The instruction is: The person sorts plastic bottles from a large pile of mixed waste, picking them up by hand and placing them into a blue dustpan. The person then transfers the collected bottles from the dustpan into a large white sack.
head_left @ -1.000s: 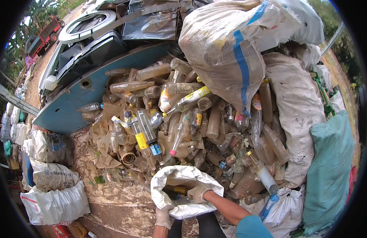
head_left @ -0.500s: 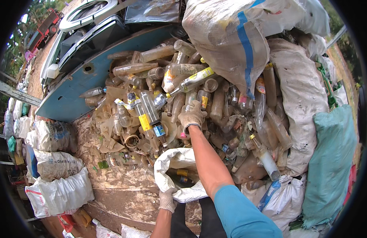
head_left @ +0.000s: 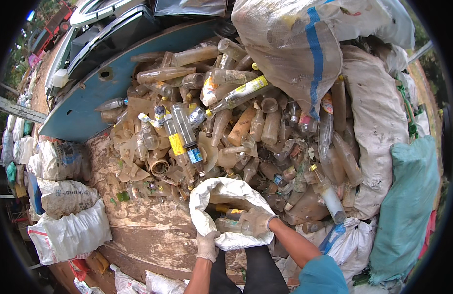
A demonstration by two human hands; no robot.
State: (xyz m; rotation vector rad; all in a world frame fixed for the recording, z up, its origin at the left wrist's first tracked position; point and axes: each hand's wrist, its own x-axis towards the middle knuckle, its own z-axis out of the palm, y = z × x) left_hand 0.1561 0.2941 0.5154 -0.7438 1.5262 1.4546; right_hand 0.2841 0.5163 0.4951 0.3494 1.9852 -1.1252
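With its fingers closed, my gloved left hand (head_left: 207,246) grips the near left rim of a white woven sack (head_left: 203,196), holding its mouth wide. My gloved right hand (head_left: 256,222) is inside that mouth, closed round one end of a clear glass bottle (head_left: 229,225). Beside this bottle in the sack lies a darker bottle (head_left: 234,213) with a yellow label. The sack's lower part is out of sight. Just beyond the sack spreads a heap of dusty glass bottles (head_left: 219,127), some with yellow or blue labels.
A curved blue panel (head_left: 84,110) backs the heap. Full sacks line the right, among them a long white one (head_left: 371,132) and a teal one (head_left: 413,206); more white sacks (head_left: 69,235) stand at the left. Small broken glass pieces (head_left: 122,196) lie on the dirty floor.
From the heap, my right hand has come back toward me into the sack's mouth, now with a clear bottle. The left hand still grips the rim.
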